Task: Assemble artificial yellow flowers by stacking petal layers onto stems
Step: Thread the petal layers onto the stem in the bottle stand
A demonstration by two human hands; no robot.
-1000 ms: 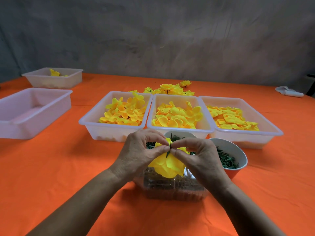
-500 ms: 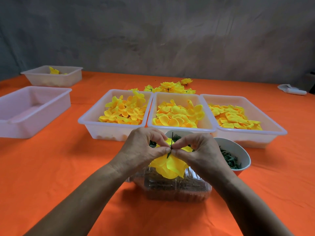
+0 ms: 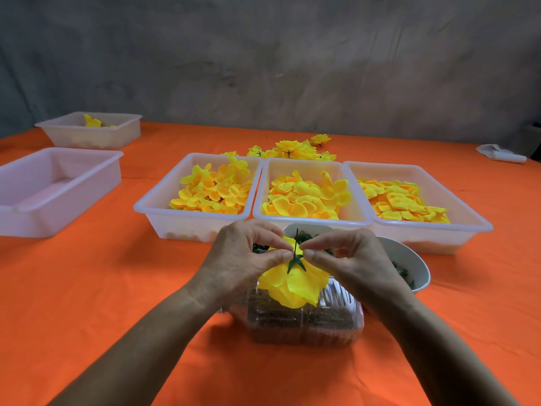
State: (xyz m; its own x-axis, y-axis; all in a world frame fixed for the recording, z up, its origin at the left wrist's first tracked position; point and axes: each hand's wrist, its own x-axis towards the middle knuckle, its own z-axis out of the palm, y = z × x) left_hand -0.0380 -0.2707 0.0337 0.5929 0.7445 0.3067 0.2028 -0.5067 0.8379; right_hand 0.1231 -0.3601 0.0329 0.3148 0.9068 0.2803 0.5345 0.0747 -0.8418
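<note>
A yellow flower hangs head-down between my hands, above a clear plastic box. Its thin green stem points up, with a green star-shaped calyx sitting on the petals. My left hand pinches the flower at the stem's base from the left. My right hand pinches it from the right, thumb and forefinger tips almost touching the left ones. Three white trays of loose yellow petals stand behind: left, middle, right.
Two white bowls of green parts sit just behind my hands. Finished yellow flowers lie beyond the trays. At the left stand an empty white tray and a farther tray with a yellow flower. A white object lies far right.
The flower has dropped slightly lower between my fingers, and the green calyx now shows on the petals. Both hands keep their pinch at the stem.
</note>
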